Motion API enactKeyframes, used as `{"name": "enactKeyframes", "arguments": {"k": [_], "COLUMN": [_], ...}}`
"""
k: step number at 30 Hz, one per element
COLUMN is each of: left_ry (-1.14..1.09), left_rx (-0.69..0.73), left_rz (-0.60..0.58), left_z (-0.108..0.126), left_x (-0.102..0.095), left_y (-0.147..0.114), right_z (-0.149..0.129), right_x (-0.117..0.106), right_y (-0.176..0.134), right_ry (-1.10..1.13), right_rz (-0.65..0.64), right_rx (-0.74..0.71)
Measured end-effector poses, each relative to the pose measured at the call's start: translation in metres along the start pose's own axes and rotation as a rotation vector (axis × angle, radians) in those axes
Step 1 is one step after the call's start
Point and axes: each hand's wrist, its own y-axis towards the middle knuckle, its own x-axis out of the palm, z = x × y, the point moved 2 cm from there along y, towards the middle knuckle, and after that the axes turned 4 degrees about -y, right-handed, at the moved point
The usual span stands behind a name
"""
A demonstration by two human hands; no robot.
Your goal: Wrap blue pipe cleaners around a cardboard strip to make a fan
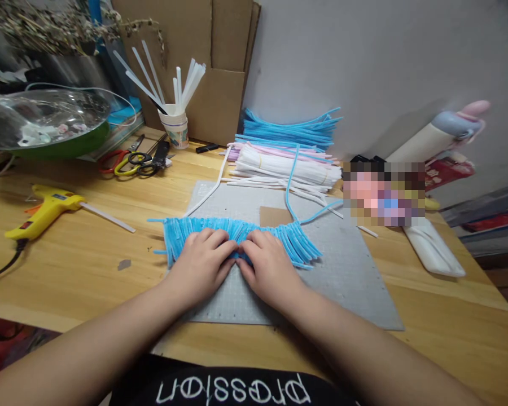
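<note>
A blue chenille piece [239,225], built of many short stems ranked side by side, is lying crosswise over the upper left part of a grey cutting mat [342,282], its left end extending past the mat onto the wooden table [84,282]. The stems at its right end are fanning out. The left hand [205,256] and the right hand [268,259] are meeting at the middle of the piece. On each, the fingers are curving close together over the top while the thumb is bearing on the near edge, so that the piece is being pinched between them; the fingertips' undersides are hidden.

Just behind the piece, a small brown card [275,216] is lying on the mat, and a loose blue stem [288,186] is bending beside it. Farther back, a white stem bundle [283,166] is resting in front of a blue stem bundle [292,131]. To the left, a paper cup [175,133] is holding translucent sticks [192,85], with yellow-handled scissors [125,164] lying near it. At the far left, a yellow glue gun [53,204] is resting on its side, a pale stick protruding from its nozzle.
</note>
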Motion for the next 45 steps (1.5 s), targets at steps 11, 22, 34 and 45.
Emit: {"name": "enactKeyframes", "arguments": {"k": [11, 22, 34, 45], "left_ry": [-0.053, -0.027, 0.017, -0.187], "left_rx": [0.04, 0.12, 0.119, 0.06], "left_rz": [-0.132, -0.157, -0.185, -0.208], "left_z": [-0.002, -0.009, -0.01, 0.008], "left_x": [-0.013, -0.011, -0.005, -0.022], "left_y": [0.012, 0.019, 0.018, 0.027], "right_z": [0.003, 0.004, 0.004, 0.008], "right_x": [0.003, 0.006, -0.01, -0.031], "right_y": [0.001, 0.004, -0.001, -0.015], "right_ry": [0.093, 0.1, 0.118, -0.103], "right_rz": [0.027, 0.052, -0.056, -0.126], "right_rx": [0.01, 0.033, -0.011, 0.025]}}
